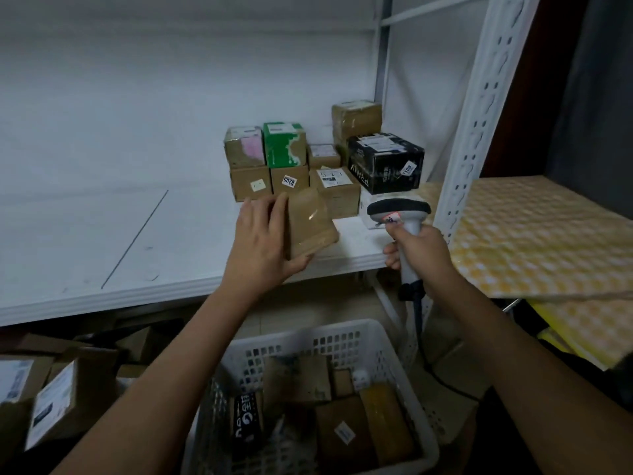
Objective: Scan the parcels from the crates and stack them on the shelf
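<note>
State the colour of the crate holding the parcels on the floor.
White, a perforated plastic crate, seen in the head view.

A small brown cardboard parcel (310, 222), wrapped in glossy clear tape, sits tilted on the white shelf (120, 241) near its front edge, held by the left hand (263, 245). Just behind it on the shelf stands a stack of parcels (318, 159): brown boxes in 2 layers, 1 green and white box, and 1 black box on the right. A white handheld scanner (399, 214) with a dark head is gripped upright by the right hand (421, 248). Below, a white slotted crate (346, 341) holds more brown parcels lying jumbled.
</note>
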{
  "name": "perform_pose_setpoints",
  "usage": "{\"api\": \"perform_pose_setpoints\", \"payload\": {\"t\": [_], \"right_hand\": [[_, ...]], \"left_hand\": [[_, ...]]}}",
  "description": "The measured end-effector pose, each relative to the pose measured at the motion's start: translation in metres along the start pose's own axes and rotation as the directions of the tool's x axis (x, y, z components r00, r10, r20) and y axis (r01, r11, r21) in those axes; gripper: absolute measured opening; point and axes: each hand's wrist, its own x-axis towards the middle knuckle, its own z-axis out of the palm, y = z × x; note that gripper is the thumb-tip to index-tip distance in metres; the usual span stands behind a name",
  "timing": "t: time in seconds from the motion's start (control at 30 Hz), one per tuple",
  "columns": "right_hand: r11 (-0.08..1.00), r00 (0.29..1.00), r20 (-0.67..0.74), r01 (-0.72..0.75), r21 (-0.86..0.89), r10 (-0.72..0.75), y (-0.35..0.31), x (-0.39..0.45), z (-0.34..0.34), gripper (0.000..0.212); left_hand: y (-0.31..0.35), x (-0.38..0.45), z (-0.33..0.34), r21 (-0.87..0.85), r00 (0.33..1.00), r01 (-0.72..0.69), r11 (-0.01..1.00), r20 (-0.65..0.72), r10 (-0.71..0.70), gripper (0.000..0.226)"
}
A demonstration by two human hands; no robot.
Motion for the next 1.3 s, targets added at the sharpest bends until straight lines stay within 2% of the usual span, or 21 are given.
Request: {"api": "perform_pose_setpoints", "payload": {"t": [0.1, 0.17, 0.23, 0.4, 0.47, 0.5, 0.53, 0.57, 0.6, 0.63, 0.67, 0.7, 0.73, 0.77, 0.83, 0.9, 1.0, 1.13, 1.2, 1.3], "right_hand": [[0.999, 0.999, 0.015, -0.03, 0.014, 0.029, 0.004, 0.002, 0.004, 0.031], [0.999, 0.998, 0.036, -0.044, 0.002, 0.044, 0.007, 0.006, 0.008, 0.031], [0.999, 0.998, 0.047, -0.052, -0.007, 0.052, 0.009, 0.012, 0.013, 0.032], [0.998, 0.995, 0.083, -0.054, -0.014, 0.055, 0.006, 0.028, 0.027, 0.025], [0.999, 0.994, 0.099, -0.048, -0.017, 0.05, 0.004, 0.034, 0.031, 0.026], [0.999, 0.994, 0.104, -0.043, -0.021, 0.045, 0.003, 0.036, 0.032, 0.026], [0.999, 0.993, 0.108, -0.042, -0.023, 0.044, 0.003, 0.039, 0.033, 0.027], [0.999, 0.993, 0.111, -0.042, -0.025, 0.044, 0.002, 0.042, 0.034, 0.027], [0.999, 0.993, 0.112, -0.042, -0.028, 0.045, 0.001, 0.044, 0.035, 0.027], [0.999, 0.992, 0.114, -0.041, -0.033, 0.045, 0.001, 0.046, 0.036, 0.028], [0.998, 0.992, 0.116, -0.042, -0.037, 0.046, 0.001, 0.048, 0.038, 0.029], [0.998, 0.992, 0.121, -0.044, -0.04, 0.048, 0.0, 0.049, 0.04, 0.03], [0.998, 0.991, 0.128, -0.044, -0.042, 0.049, 0.0, 0.049, 0.042, 0.031], [0.998, 0.989, 0.139, -0.043, -0.045, 0.048, -0.002, 0.05, 0.044, 0.031], [0.998, 0.986, 0.162, -0.032, -0.06, 0.042, -0.005, 0.049, 0.048, 0.032], [0.996, 0.984, 0.176, -0.019, -0.083, 0.034, -0.008, 0.048, 0.052, 0.033], [0.994, 0.983, 0.181, -0.017, -0.107, 0.037, -0.011, 0.046, 0.056, 0.034], [0.993, 0.983, 0.179, -0.03, -0.118, 0.051, -0.012, 0.042, 0.057, 0.034], [0.993, 0.981, 0.188, -0.024, -0.119, 0.046, -0.014, 0.039, 0.055, 0.034], [0.995, 0.979, 0.202, -0.012, -0.102, 0.033, -0.023, 0.034, 0.051, 0.031]], "left_hand": [[0.002, -0.007, 0.033, 0.163, 0.984, -0.101, 0.981, 0.163, 0.074, 0.1], [0.001, -0.016, 0.055, 0.19, 0.972, -0.088, 0.978, 0.23, 0.043, 0.095], [0.0, -0.022, 0.07, 0.17, 0.971, -0.054, 0.984, 0.239, 0.012, 0.087], [0.0, -0.014, 0.077, -0.031, 0.976, 0.046, 0.998, 0.216, -0.038, 0.075], [0.004, -0.012, 0.069, -0.17, 0.973, 0.195, 0.966, 0.16, -0.168, 0.072], [0.006, -0.012, 0.064, -0.266, 0.946, 0.32, 0.909, 0.136, -0.294, 0.072], [0.009, -0.012, 0.058, -0.385, 0.886, 0.462, 0.799, 0.149, -0.44, 0.071], [0.011, -0.012, 0.052, -0.499, 0.786, 0.6, 0.625, 0.222, -0.577, 0.07], [0.012, -0.012, 0.047, -0.58, 0.653, 0.714, 0.392, 0.35, -0.672, 0.07], [0.013, -0.011, 0.044, -0.604, 0.502, 0.786, 0.133, 0.497, -0.708, 0.069], [0.011, -0.012, 0.043, -0.577, 0.366, 0.812, -0.085, 0.619, -0.695, 0.07], [0.009, -0.014, 0.044, -0.527, 0.267, 0.818, -0.229, 0.702, -0.66, 0.074], [0.005, -0.015, 0.045, -0.48, 0.207, 0.82, -0.312, 0.758, -0.619, 0.079], [0.001, -0.015, 0.047, -0.442, 0.177, 0.819, -0.365, 0.801, -0.572, 0.086], [-0.006, -0.012, 0.05, -0.395, 0.172, 0.815, -0.425, 0.864, -0.474, 0.099], [-0.011, -0.004, 0.053, -0.362, 0.176, 0.823, -0.437, 0.895, -0.41, 0.103], [-0.015, 0.006, 0.057, -0.321, 0.171, 0.851, -0.415, 0.918, -0.358, 0.092], [-0.017, 0.014, 0.057, -0.293, 0.165, 0.846, -0.445, 0.939, -0.303, 0.081], [-0.016, 0.012, 0.055, -0.322, 0.192, 0.809, -0.492, 0.936, -0.296, 0.072], [-0.016, -0.001, 0.057, -0.424, 0.277, 0.727, -0.54, 0.901, -0.333, 0.06]]}}
